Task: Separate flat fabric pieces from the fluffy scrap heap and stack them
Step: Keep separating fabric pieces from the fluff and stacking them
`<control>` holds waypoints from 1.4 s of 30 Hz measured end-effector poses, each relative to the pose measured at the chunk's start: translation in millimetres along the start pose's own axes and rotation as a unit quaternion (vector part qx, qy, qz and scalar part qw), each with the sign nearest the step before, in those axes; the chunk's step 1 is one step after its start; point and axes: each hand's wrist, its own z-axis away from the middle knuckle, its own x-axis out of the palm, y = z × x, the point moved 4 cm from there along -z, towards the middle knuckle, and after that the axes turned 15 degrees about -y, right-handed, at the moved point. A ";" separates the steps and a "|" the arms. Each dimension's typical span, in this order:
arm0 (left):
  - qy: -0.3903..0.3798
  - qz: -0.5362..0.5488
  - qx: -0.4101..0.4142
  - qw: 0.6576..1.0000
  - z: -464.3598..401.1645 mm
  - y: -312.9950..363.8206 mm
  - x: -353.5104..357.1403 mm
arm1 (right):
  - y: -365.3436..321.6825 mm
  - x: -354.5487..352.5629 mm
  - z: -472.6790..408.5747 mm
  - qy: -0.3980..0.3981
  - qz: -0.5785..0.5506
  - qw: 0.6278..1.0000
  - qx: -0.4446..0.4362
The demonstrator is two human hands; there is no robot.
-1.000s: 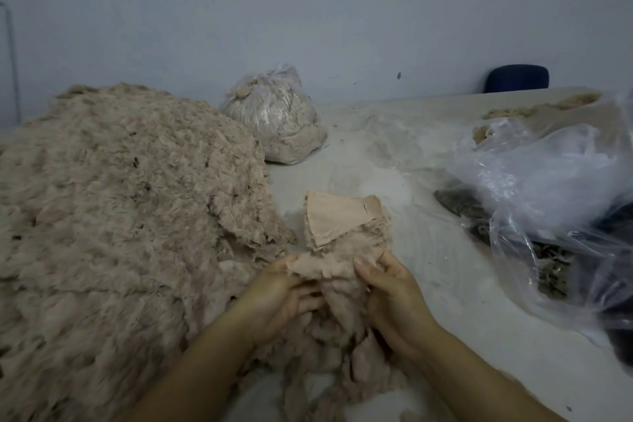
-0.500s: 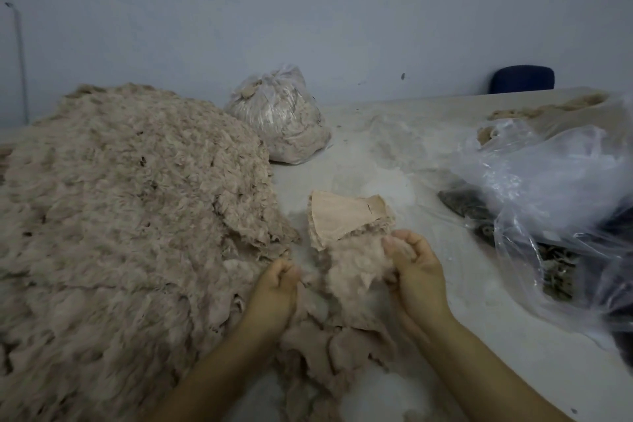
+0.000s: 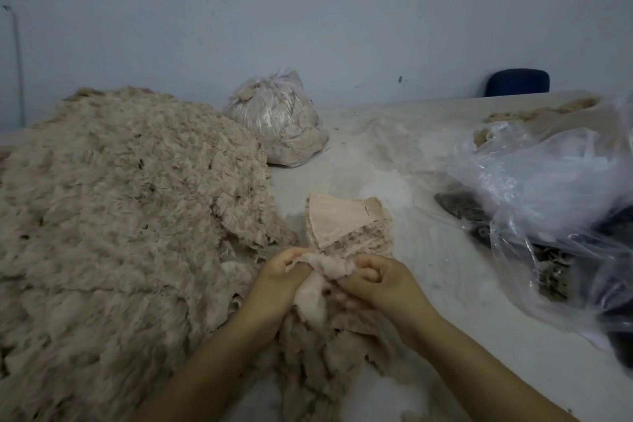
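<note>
- Both grips pinch 1 fluffy scrap (image 3: 320, 271): left hand (image 3: 279, 279), right hand (image 3: 380, 281), likely teasing a flat piece free.
- The stack of flat pieces (image 3: 342, 221) lies on the bench (image 3: 445, 267) just beyond, within easy reach.
- The scrap heap (image 3: 120, 216) sits left.

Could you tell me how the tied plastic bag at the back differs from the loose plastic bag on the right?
The tied bag is bunched shut and stuffed with beige scraps; the loose bag lies open and crumpled over dark material. The tied bag sits beside the scrap heap, the loose bag apart. Both are clear plastic.
</note>
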 end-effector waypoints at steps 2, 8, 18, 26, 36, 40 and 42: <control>-0.005 0.036 -0.032 0.999 -1.4 -0.2 -1.5 | 2.6 -5.5 1.3 0.041 0.083 0.996 -0.004; -0.019 0.176 -0.138 0.974 -1.7 0.2 -15.9 | 8.1 -29.7 -4.0 0.105 0.012 0.994 0.027; -0.143 0.178 -0.157 0.961 -10.4 7.7 -14.1 | -5.0 -25.9 1.8 -0.074 0.176 0.980 0.058; 0.023 0.188 -0.058 0.980 -35.4 19.8 -25.2 | -18.8 -21.2 -30.9 0.110 0.059 0.989 -0.080; 0.195 -0.216 0.048 0.955 -113.2 30.2 -28.3 | -35.9 -73.5 -77.7 0.314 0.182 0.929 -0.066; 0.200 -0.295 0.026 0.934 -115.6 20.3 -25.0 | -19.8 -79.5 -79.5 0.307 0.181 0.934 -0.013; 0.222 -0.272 0.008 0.936 -113.6 20.1 -27.9 | -21.5 -78.3 -74.5 0.328 0.213 0.920 -0.031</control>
